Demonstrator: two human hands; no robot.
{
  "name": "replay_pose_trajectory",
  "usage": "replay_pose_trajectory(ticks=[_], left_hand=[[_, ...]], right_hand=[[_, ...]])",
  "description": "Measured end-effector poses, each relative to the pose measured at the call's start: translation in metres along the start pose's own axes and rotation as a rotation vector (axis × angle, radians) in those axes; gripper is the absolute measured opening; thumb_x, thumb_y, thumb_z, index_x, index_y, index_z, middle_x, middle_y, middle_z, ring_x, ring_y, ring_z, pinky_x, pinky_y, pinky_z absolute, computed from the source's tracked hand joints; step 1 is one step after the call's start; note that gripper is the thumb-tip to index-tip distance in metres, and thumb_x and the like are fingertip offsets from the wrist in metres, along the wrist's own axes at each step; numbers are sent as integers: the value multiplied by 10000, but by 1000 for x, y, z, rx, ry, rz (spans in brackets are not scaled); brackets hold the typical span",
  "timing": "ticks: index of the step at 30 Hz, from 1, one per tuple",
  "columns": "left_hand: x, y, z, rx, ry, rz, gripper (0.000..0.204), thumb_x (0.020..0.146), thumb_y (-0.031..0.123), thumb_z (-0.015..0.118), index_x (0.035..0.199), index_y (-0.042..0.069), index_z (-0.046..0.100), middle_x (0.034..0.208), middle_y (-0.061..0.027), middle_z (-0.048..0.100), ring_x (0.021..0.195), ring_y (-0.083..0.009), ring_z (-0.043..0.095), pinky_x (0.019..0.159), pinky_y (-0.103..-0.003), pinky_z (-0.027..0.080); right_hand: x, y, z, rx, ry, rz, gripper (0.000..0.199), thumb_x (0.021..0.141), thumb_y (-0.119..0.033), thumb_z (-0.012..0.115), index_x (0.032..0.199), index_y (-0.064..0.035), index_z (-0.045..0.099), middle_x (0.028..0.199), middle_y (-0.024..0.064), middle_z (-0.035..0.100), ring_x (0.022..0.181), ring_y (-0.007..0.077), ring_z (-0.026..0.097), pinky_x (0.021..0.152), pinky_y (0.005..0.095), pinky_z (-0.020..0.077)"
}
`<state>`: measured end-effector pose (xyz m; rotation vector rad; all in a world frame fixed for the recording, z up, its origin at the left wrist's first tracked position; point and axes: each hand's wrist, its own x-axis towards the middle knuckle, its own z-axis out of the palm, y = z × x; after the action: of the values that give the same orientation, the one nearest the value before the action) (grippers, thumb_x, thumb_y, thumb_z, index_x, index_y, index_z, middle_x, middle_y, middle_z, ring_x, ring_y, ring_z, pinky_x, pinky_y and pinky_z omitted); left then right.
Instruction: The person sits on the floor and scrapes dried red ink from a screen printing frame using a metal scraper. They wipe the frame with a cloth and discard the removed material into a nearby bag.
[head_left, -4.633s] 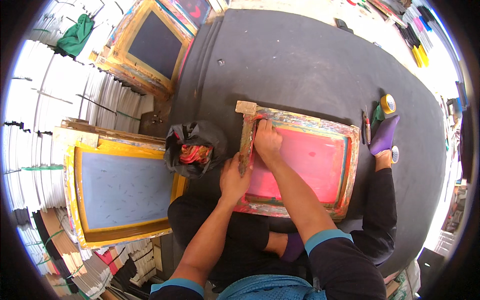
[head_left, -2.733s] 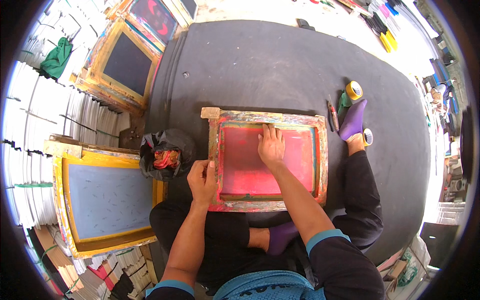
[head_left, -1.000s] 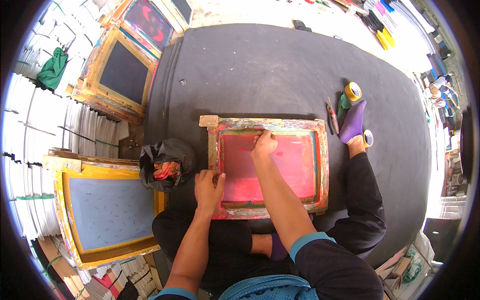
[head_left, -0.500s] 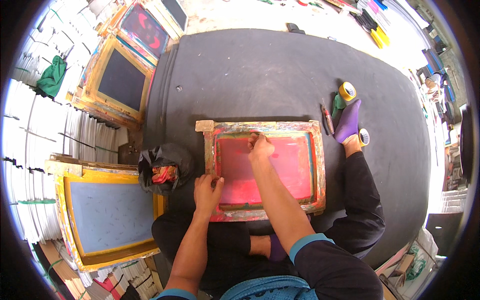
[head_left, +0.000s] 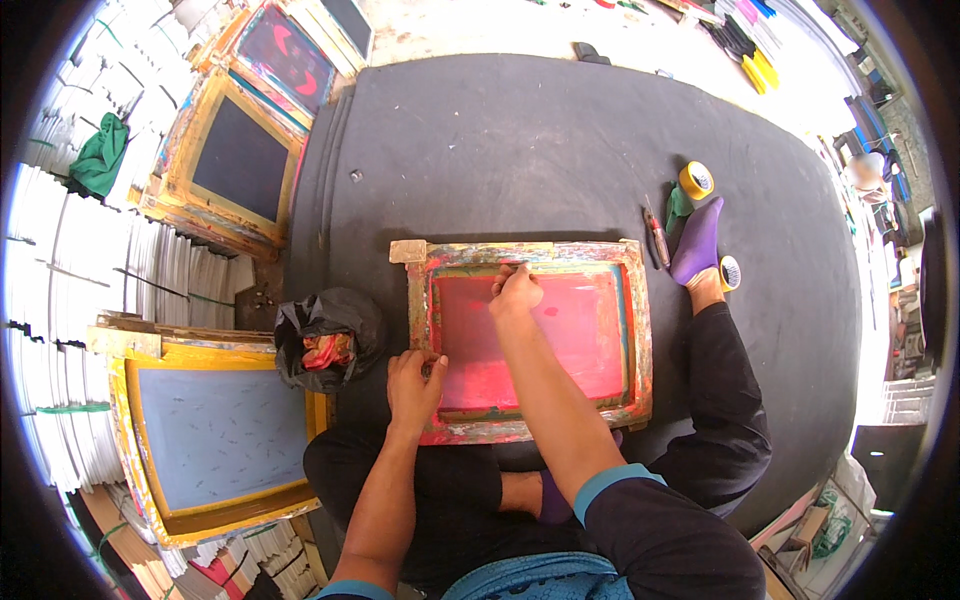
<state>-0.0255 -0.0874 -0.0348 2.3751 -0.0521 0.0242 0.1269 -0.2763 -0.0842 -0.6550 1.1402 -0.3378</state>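
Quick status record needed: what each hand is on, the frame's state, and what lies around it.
surface: black round mat
work piece: wooden screen-printing frame, lying flat, pink-red mesh, paint-stained
left hand: resting on the frame's near left corner
right hand: pressed on the mesh near the far edge; any tool in it cannot be told
left of frame: black bag with red-stained rags
right of frame: foot in purple sock, yellow tape roll, a red-handled tool
off the mat: yellow-framed screen
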Motion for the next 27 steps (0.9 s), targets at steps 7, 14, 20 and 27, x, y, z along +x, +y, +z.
replay_pose_trajectory(ticks=[7, 14, 20, 27], left_hand=[[2, -2, 1, -13, -4, -2, 231, 915, 254, 737, 961, 28, 745, 923, -164, 703, 913, -377, 631, 840, -480, 480], [0, -2, 3, 34, 13, 11, 202, 896, 241, 748, 944, 44, 754, 921, -150, 693, 906, -366, 628, 841, -474, 472], [0, 1, 1, 58, -72, -47, 202, 895, 252, 760, 962, 63, 741, 962, -127, 639, 958, -362, 590, 867, -473, 471], [-1, 5, -3, 212, -15, -350, 559, 897, 328, 754, 1336, 34, 570, 1201, -223, 641, 1107, -443, 636, 935, -530, 518]], right_hand=[[3, 3, 12, 114, 42, 70, 413, 1115, -344, 441, 886, -18, 548, 689, 73, 562, 475, 154, 430, 413, 326, 308], [28, 2, 16, 59, 75, 198, 407, 1082, -383, 484, 848, -68, 595, 663, 30, 522, 462, 149, 379, 434, 330, 293], [20, 7, 12, -35, 59, 171, 259, 1079, -267, 478, 901, -96, 559, 680, 21, 518, 485, 119, 390, 430, 290, 282], [20, -21, -57, -363, -208, -175, 257, 1088, -304, 529, 979, -101, 642, 732, 50, 595, 516, 167, 520, 444, 335, 407]])
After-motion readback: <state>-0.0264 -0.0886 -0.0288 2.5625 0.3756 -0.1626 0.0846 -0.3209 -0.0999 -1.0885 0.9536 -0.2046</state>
